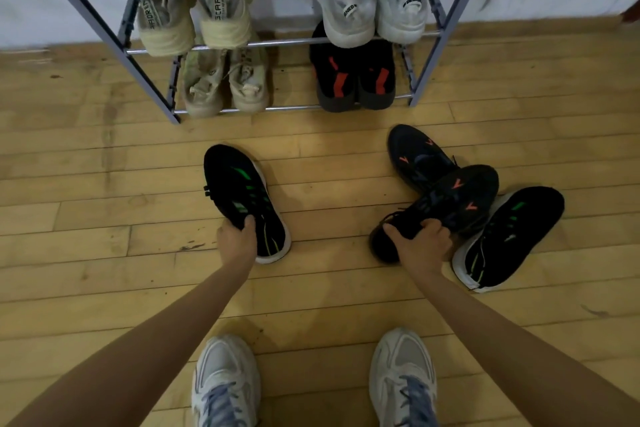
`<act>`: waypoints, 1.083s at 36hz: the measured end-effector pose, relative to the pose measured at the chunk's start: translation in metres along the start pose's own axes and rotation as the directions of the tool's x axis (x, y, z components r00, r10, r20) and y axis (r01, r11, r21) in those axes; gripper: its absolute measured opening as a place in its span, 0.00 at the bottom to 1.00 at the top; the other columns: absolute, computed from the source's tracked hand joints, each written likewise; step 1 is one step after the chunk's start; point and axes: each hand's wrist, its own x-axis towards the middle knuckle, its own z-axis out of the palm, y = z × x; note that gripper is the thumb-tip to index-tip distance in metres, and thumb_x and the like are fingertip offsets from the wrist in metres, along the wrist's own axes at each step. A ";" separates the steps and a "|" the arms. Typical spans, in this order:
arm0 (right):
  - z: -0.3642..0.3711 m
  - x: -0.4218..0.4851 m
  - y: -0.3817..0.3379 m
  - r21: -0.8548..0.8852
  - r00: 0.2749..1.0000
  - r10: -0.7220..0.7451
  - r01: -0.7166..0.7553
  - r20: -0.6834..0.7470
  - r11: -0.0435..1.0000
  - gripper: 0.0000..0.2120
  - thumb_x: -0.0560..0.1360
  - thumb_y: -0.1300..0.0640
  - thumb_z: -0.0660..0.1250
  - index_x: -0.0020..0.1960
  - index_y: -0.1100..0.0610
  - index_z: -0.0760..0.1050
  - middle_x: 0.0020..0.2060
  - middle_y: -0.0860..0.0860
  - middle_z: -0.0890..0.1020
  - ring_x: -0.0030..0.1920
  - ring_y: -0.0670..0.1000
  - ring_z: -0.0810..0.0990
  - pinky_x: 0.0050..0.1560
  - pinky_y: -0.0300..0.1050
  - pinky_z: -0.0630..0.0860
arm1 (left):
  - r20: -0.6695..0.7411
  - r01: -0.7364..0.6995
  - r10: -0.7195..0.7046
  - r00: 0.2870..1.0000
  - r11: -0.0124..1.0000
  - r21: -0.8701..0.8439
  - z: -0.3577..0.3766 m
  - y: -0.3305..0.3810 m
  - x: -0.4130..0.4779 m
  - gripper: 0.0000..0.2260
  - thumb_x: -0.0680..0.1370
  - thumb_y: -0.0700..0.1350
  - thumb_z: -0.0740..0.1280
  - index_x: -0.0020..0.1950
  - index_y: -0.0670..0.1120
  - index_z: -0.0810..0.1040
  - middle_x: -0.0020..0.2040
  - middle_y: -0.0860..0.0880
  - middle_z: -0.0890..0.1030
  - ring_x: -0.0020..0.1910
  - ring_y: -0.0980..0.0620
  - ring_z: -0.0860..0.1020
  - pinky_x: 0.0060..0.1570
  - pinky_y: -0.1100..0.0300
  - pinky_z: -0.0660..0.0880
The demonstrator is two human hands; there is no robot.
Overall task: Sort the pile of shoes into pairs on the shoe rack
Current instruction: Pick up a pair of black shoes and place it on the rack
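Nearest you: your own two white trainers with blue laces, left foot (225, 381) and right foot (403, 378), planted on the wooden floor (104, 218) at its near edge. Both bare forearms reach forward from there.

Your left hand (237, 239) is closed around the collar of a black shoe with green marks (242, 198). That shoe sits upright on the floor, white sole edge showing, toe pointing toward the rack.

Your right hand (420, 243) is clamped over the heel end of a black shoe with orange marks (446, 208). That shoe lies across its twin, a dark shoe with orange marks (417, 156), which points toward the rack. Just beside them, toward the floor's right edge, a second black shoe with green marks (509, 239) lies angled, touching the held shoe.

Farther off, the shoe rack (429, 62) stands at the floor's far edge against a pale wall. Upper tier: a beige pair (194, 10) at the left end, a white pair (370, 7) at the right end, heels toward you. Lower tier: a cream pair (225, 83) at the left end, a black pair with red stripes (355, 76) at the right end.
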 end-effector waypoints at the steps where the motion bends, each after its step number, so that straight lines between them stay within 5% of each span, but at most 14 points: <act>1: 0.002 0.001 -0.002 -0.024 1.000 0.005 -0.005 0.004 1.000 0.36 0.69 0.43 0.72 0.64 0.64 0.64 0.62 0.61 0.66 0.63 0.61 0.64 0.65 0.51 0.62 | 0.012 -0.002 0.001 1.000 1.000 0.007 0.000 0.002 -0.001 0.18 0.78 0.46 0.64 0.63 0.37 0.70 0.60 0.36 0.75 0.58 0.38 0.75 0.55 0.45 0.76; 5: 0.002 0.008 0.000 -0.088 1.000 0.005 -0.003 0.019 0.996 0.28 0.72 0.50 0.71 0.62 0.65 0.64 0.61 0.61 0.69 0.62 0.61 0.64 0.61 0.51 0.63 | 0.004 0.010 -0.010 1.000 0.999 0.039 -0.002 0.003 -0.001 0.16 0.77 0.34 0.60 0.65 0.38 0.67 0.60 0.37 0.75 0.58 0.38 0.74 0.46 0.52 0.73; 10: 0.001 0.006 0.006 -0.042 0.999 -0.034 0.034 -0.014 0.999 0.17 0.73 0.63 0.66 0.59 0.64 0.68 0.56 0.63 0.73 0.58 0.62 0.66 0.58 0.52 0.66 | 0.008 -0.103 0.102 0.995 0.990 0.099 -0.003 -0.003 -0.002 0.17 0.77 0.33 0.58 0.66 0.40 0.67 0.59 0.37 0.76 0.56 0.38 0.76 0.47 0.50 0.75; 15: 0.001 -0.002 0.006 0.185 0.988 0.134 -0.116 -0.083 0.976 0.24 0.70 0.64 0.70 0.62 0.62 0.63 0.65 0.63 0.60 0.65 0.63 0.61 0.64 0.53 0.67 | 0.138 -0.190 0.178 0.974 0.978 0.081 0.010 0.002 -0.015 0.20 0.78 0.32 0.59 0.70 0.40 0.65 0.61 0.43 0.75 0.58 0.44 0.75 0.42 0.60 0.73; 17: -0.002 -0.001 0.001 0.300 0.961 0.252 -0.209 -0.112 0.931 0.31 0.68 0.64 0.73 0.64 0.64 0.59 0.67 0.63 0.58 0.67 0.63 0.59 0.67 0.53 0.66 | 0.233 -0.232 0.215 0.948 0.972 0.046 0.021 0.004 -0.022 0.21 0.78 0.32 0.59 0.71 0.42 0.65 0.63 0.43 0.75 0.61 0.45 0.75 0.48 0.60 0.74; 23: -0.014 0.004 -0.002 0.430 0.948 0.313 -0.306 0.057 0.849 0.39 0.71 0.67 0.70 0.73 0.60 0.49 0.70 0.63 0.61 0.68 0.62 0.66 0.61 0.47 0.70 | 0.407 -0.340 0.298 0.864 0.940 0.034 0.043 0.016 -0.035 0.24 0.78 0.30 0.58 0.73 0.42 0.62 0.66 0.43 0.74 0.63 0.46 0.74 0.54 0.60 0.71; 26: -0.023 0.002 0.000 0.407 0.959 0.281 -0.271 0.036 0.872 0.37 0.71 0.67 0.69 0.72 0.60 0.51 0.70 0.62 0.62 0.66 0.62 0.67 0.53 0.43 0.69 | 0.438 -0.474 0.369 0.819 0.866 0.157 0.048 0.022 -0.034 0.25 0.78 0.32 0.58 0.74 0.42 0.59 0.69 0.41 0.70 0.65 0.43 0.72 0.57 0.56 0.71; 29: -0.027 0.002 0.006 0.413 0.975 0.221 -0.213 0.028 0.885 0.35 0.71 0.66 0.69 0.70 0.58 0.52 0.67 0.62 0.65 0.63 0.61 0.70 0.58 0.48 0.72 | 0.367 -0.658 0.546 0.753 0.647 0.386 0.059 0.031 -0.041 0.28 0.76 0.35 0.62 0.74 0.36 0.56 0.73 0.36 0.59 0.72 0.37 0.59 0.71 0.48 0.59; 33: -0.026 0.002 0.003 0.477 0.996 0.050 -0.080 0.074 0.875 0.32 0.71 0.67 0.67 0.67 0.51 0.53 0.60 0.59 0.73 0.54 0.56 0.77 0.56 0.56 0.78 | 0.463 -0.799 0.651 0.601 0.497 0.338 0.078 0.045 -0.055 0.26 0.78 0.43 0.64 0.74 0.38 0.61 0.72 0.39 0.64 0.72 0.42 0.61 0.72 0.54 0.56; 35: -0.028 0.003 -0.005 0.480 0.994 -0.038 -0.015 0.100 0.877 0.32 0.71 0.67 0.66 0.66 0.49 0.53 0.54 0.54 0.76 0.49 0.52 0.79 0.51 0.56 0.80 | 0.557 -0.778 0.583 0.592 0.594 0.205 0.086 0.057 -0.066 0.20 0.80 0.45 0.61 0.71 0.40 0.68 0.67 0.41 0.72 0.67 0.45 0.69 0.65 0.58 0.65; 39: -0.036 0.013 -0.026 0.533 0.965 -0.205 0.088 0.164 0.841 0.29 0.72 0.72 0.64 0.65 0.53 0.56 0.47 0.46 0.73 0.44 0.41 0.76 0.40 0.37 0.78 | 0.622 -0.414 0.402 0.672 0.900 -0.135 0.092 0.078 -0.074 0.15 0.82 0.43 0.56 0.68 0.45 0.73 0.61 0.46 0.78 0.62 0.50 0.75 0.59 0.61 0.73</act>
